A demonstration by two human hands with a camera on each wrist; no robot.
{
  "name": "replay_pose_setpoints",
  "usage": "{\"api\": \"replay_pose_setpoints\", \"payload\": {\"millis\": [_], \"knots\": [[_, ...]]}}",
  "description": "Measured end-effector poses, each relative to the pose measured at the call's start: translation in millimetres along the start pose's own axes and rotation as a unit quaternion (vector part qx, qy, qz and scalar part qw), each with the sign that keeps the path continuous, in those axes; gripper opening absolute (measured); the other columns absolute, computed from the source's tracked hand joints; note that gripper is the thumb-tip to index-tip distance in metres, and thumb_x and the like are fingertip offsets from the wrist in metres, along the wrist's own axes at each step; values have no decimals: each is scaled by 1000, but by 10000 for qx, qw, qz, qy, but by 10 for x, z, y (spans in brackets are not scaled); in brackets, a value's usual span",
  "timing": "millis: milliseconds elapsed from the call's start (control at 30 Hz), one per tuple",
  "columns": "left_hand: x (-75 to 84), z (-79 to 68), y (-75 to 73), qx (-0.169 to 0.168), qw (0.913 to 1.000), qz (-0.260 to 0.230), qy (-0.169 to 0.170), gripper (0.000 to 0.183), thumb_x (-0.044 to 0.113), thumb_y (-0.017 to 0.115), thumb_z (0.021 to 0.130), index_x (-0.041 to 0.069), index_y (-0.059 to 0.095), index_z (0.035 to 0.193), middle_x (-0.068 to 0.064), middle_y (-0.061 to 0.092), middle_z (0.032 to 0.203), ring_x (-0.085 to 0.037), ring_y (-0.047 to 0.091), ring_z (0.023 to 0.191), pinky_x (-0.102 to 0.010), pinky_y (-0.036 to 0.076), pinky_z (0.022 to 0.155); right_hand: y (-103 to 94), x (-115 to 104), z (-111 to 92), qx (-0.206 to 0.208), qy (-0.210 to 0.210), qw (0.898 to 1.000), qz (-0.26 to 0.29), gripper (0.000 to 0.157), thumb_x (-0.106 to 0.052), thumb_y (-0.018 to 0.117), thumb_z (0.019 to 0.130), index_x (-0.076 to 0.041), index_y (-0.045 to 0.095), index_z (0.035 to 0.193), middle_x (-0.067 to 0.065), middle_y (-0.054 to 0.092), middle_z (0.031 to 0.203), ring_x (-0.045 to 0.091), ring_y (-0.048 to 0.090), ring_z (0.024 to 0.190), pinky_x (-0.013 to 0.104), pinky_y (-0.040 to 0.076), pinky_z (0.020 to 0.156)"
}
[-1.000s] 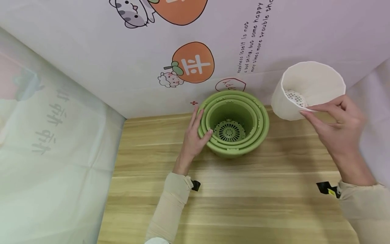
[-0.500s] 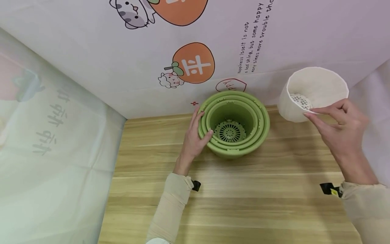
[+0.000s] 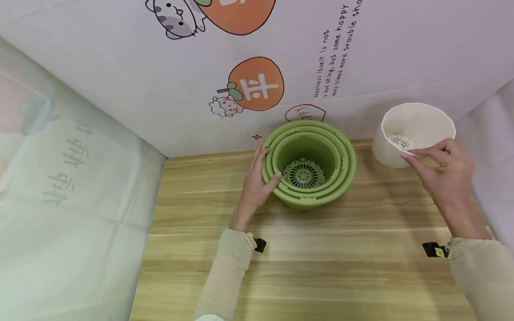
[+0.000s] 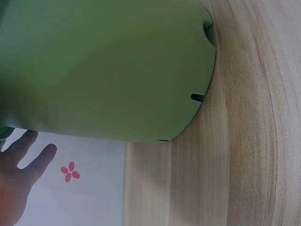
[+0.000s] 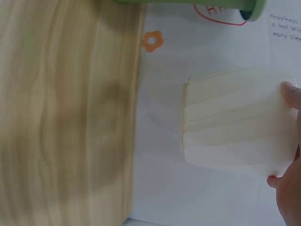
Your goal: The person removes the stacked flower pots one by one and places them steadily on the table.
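Observation:
Several green flowerpots (image 3: 307, 204), nested one inside another, stand on the wooden table against the back wall. The innermost has a slotted drainage bottom. My left hand (image 3: 256, 185) holds their left rim, thumb over the edge and fingers along the outside. The outer green wall fills much of the left wrist view. To the right, my right hand (image 3: 449, 174) pinches the near rim of a white flowerpot (image 3: 421, 122) between thumb and fingers. This pot has a perforated bottom and faceted sides. In the right wrist view its base hangs above the tabletop (image 5: 70, 117).
A white printed backdrop (image 3: 160, 89) rises behind the table and closes off the left side too. More pale cloth (image 3: 495, 133) hangs at the right. Bare wooden tabletop (image 3: 341, 267) lies in front of the pots.
My right hand has lowered the white flowerpot toward the table, slightly right of where it was a second ago. My left hand and the green flowerpots have stayed in place.

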State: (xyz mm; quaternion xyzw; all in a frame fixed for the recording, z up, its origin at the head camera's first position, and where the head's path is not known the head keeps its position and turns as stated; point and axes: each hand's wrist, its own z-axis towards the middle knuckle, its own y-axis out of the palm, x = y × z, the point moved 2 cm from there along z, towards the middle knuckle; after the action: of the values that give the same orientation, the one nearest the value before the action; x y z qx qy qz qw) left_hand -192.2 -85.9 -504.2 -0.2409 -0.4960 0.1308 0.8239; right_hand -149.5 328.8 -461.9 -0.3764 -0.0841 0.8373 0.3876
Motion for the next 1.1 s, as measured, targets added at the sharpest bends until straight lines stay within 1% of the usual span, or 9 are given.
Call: {"api": "replay_pose_setpoints", "payload": {"millis": [100, 200, 300, 467, 700, 900, 1000, 1100], "knots": [[-3, 3, 10, -33, 10000, -7, 18, 73, 45, 56, 89, 6, 38, 149, 4, 11, 166, -19, 20, 149, -48, 31, 115, 13, 68, -52, -79, 47, 9998, -186, 23, 13, 88, 59, 5, 77, 77, 2, 56, 74, -11, 44, 77, 6, 37, 77], [-10, -2, 16, -51, 10000, -14, -43, 74, 45, 56, 89, 7, 38, 149, 5, 10, 166, -18, 20, 149, -49, 31, 115, 40, 124, -101, -140, 45, 9995, -285, 24, 13, 89, 58, 5, 77, 78, 12, 56, 73, -10, 41, 74, 7, 31, 70], [-12, -10, 14, -42, 9999, -20, -128, 75, 46, 56, 88, 9, 37, 150, 7, 10, 166, -18, 21, 149, -51, 32, 114, 68, 168, -129, -185, 27, 9994, -288, 24, 12, 88, 59, 5, 77, 78, 17, 55, 74, -9, 40, 74, 8, 30, 69], [-10, -12, 9, -34, 9999, -20, -166, 75, 49, 55, 89, 10, 37, 150, 8, 10, 166, -17, 20, 149, -51, 32, 114, 105, 223, -146, -181, -2, 9994, -301, 23, 12, 88, 60, 5, 76, 77, 19, 54, 74, -10, 40, 75, 8, 30, 70], [-11, -11, 0, -22, 9999, -45, -164, 75, 50, 54, 89, 11, 37, 151, 8, 10, 166, -16, 20, 149, -50, 32, 114, 147, 310, -177, -239, -101, 9984, -497, 24, 10, 89, 58, 5, 76, 78, 20, 56, 74, -14, 36, 80, 9, 27, 74], [-1, -5, -3, -24, 9999, -80, -126, 75, 49, 54, 90, 9, 36, 151, 5, 10, 166, -19, 20, 149, -52, 32, 114, 148, 397, -214, -183, -55, 9988, -456, 21, 8, 88, 62, 5, 76, 78, 22, 55, 75, -13, 35, 80, 9, 25, 73], [-2, -6, 0, -14, 9999, -53, -146, 76, 50, 54, 89, 10, 36, 151, 6, 10, 166, -18, 20, 149, -51, 32, 114, 149, 426, -234, -193, -11, 9984, -523, 22, 9, 89, 60, 5, 76, 78, 22, 55, 74, -14, 34, 79, 9, 25, 72], [-3, -9, -1, -2, 9998, -84, -157, 75, 47, 55, 89, 9, 36, 151, 7, 10, 166, -18, 20, 149, -51, 31, 114, 152, 444, -255, -221, 49, 9979, -605, 25, 12, 89, 56, 6, 76, 77, 21, 56, 74, -16, 34, 80, 9, 25, 71]]}}
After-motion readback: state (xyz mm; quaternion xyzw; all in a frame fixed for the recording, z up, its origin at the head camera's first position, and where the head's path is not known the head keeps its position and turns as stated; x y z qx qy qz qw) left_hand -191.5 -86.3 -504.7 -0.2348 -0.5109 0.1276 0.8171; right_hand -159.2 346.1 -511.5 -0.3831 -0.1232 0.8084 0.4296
